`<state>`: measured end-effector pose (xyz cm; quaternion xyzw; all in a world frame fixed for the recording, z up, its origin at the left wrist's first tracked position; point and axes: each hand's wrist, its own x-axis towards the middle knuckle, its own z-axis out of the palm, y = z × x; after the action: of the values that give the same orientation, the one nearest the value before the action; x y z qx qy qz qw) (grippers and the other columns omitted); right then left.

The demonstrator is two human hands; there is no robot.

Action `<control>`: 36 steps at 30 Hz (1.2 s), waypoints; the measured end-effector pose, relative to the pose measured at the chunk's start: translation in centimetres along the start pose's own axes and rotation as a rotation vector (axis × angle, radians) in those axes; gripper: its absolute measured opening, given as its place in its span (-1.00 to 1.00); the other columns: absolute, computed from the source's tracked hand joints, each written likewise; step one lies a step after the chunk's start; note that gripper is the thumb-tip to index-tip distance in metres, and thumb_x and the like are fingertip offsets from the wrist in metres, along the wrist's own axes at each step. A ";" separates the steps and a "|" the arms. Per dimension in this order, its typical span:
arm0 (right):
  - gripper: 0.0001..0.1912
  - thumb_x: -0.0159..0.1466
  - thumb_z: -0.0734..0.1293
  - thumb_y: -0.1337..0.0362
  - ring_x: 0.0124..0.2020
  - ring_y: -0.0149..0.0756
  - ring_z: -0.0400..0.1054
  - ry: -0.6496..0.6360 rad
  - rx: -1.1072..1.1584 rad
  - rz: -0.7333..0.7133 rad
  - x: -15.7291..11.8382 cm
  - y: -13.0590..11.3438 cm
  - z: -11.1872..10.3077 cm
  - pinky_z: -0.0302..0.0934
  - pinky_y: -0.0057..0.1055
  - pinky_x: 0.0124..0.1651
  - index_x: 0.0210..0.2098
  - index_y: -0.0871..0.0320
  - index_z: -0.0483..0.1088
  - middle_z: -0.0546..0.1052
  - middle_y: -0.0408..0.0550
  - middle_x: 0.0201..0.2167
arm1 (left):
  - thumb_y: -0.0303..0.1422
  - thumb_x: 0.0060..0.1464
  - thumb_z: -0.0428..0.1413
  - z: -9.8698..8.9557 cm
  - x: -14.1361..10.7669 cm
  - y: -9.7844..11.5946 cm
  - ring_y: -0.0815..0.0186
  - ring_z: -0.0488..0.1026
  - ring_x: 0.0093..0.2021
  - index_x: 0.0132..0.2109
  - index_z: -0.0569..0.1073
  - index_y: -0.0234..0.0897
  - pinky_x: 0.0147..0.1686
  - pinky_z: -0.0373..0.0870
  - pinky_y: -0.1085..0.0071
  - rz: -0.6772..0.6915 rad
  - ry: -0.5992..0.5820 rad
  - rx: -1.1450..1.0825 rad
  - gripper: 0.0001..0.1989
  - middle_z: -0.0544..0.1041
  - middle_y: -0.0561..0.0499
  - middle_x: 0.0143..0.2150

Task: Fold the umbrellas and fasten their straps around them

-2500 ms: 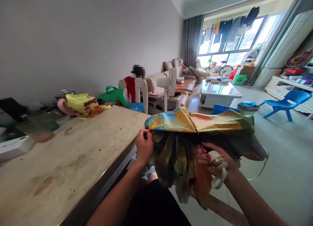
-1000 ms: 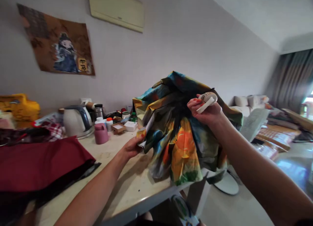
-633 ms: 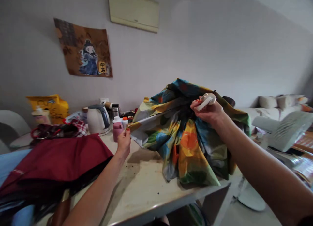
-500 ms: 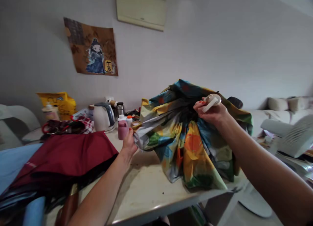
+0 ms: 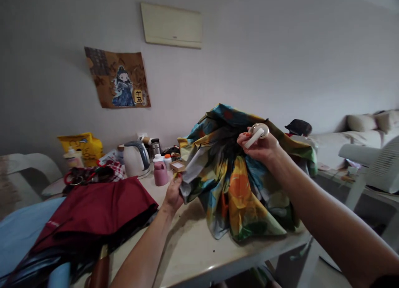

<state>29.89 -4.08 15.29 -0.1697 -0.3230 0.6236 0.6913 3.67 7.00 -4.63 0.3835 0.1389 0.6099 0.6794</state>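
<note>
A colourful patterned umbrella [image 5: 243, 188], partly folded with loose pleats, is held above the table with its handle end towards me. My right hand [image 5: 258, 146] is closed round its handle, which has a shiny round end and a white strap. My left hand [image 5: 174, 193] pinches the edge of the canopy on the left side. At the left, a dark red umbrella [image 5: 102, 205] with a brown handle lies on the table beside a light blue one [image 5: 25, 225].
On the white table [image 5: 199, 254] stand a kettle [image 5: 134, 158], a pink cup [image 5: 160, 174], small white bottles, a metal flask and a yellow bag [image 5: 85, 148]. A white fan [image 5: 370, 163] and a sofa [image 5: 336, 142] are at the right.
The view has shifted, so the wall poster and table items appear lower. Both hands still hold the patterned umbrella, whose pleats have changed shape slightly near my left hand.
</note>
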 end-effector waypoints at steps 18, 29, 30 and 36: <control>-0.72 0.26 0.16 0.38 -0.65 -0.52 0.10 0.048 0.156 0.320 -0.3 3.3 0.0 0.03 -0.71 -0.77 -0.58 0.14 0.09 0.23 -0.14 -0.58 | -0.04 -0.28 0.35 -4.5 0.3 5.0 -0.05 0.55 -0.26 -0.33 0.48 -0.30 -0.30 0.47 0.14 -0.120 0.174 0.796 -0.54 0.54 -0.13 -0.47; -0.80 0.29 0.14 0.40 -0.60 -0.50 0.24 -0.102 0.235 0.393 -2.8 3.2 1.9 0.21 -0.72 -0.69 -0.49 0.17 0.20 0.32 -0.10 -0.54 | -0.21 0.17 0.05 7.8 -4.1 6.6 0.17 0.50 -0.16 0.01 0.46 -0.24 -0.07 0.39 0.27 0.690 -0.102 1.269 -0.67 0.57 -0.08 -0.17; -0.81 0.30 0.14 0.37 -0.58 -0.49 0.27 -0.105 0.209 0.407 -2.9 3.2 1.7 0.23 -0.72 -0.67 -0.46 0.17 0.21 0.34 -0.09 -0.54 | -0.23 0.20 0.01 8.6 -4.1 7.0 0.19 0.50 -0.23 -0.03 0.48 -0.23 -0.14 0.39 0.30 0.683 -0.098 1.280 -0.70 0.58 -0.06 -0.24; -0.54 0.43 -0.06 0.13 -0.63 -0.48 0.29 0.082 -0.433 0.450 -1.5 5.7 -2.1 0.22 -0.66 -0.66 -0.47 0.18 0.20 0.35 -0.07 -0.59 | -0.20 0.08 0.09 7.5 0.8 7.8 0.11 0.52 -0.17 -0.22 0.59 -0.20 -0.10 0.38 0.32 0.391 -0.351 1.315 -0.75 0.63 -0.07 -0.21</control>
<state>26.92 -4.24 9.78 -0.4054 -0.3743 0.6703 0.4962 3.10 4.77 5.98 0.8249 0.2955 0.4396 0.1976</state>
